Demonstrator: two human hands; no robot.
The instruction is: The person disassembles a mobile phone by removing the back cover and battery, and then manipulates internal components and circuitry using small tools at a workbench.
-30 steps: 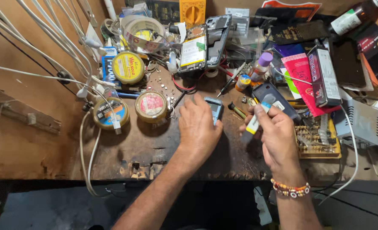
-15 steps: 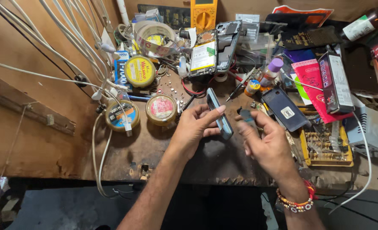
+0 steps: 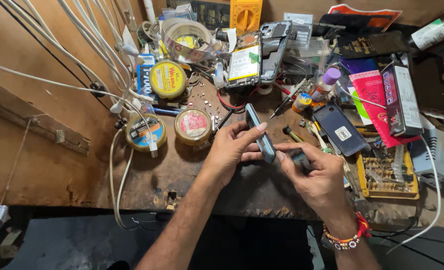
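worn wooden workbench [image 3: 57, 170], crowded with parts and white cables [image 3: 82, 45]. i see my left hand [image 3: 229, 152] closed around a grey phone [image 3: 260, 134], held on edge just above the bench centre. my right hand [image 3: 317, 175] pinches its lower end with thumb and forefinger. round tins [image 3: 193, 126] lie left of the hands; a dark phone cover [image 3: 339, 129] and a yellow screw tray [image 3: 387, 172] lie right.

The left hand [image 3: 232, 150] grips a slim grey-blue phone [image 3: 260, 132] edge-up above a cluttered wooden workbench [image 3: 57, 165], fingertip on its upper edge. The right hand [image 3: 317, 177], a beaded bracelet [image 3: 344, 237] at its wrist, pinches the phone's near end. Left of the hands lie round tins [image 3: 193, 126]; far off, a yellow multimeter [image 3: 246, 15]; right, a dark phone cover [image 3: 339, 129] and a yellow screwdriver-bit tray [image 3: 387, 172].
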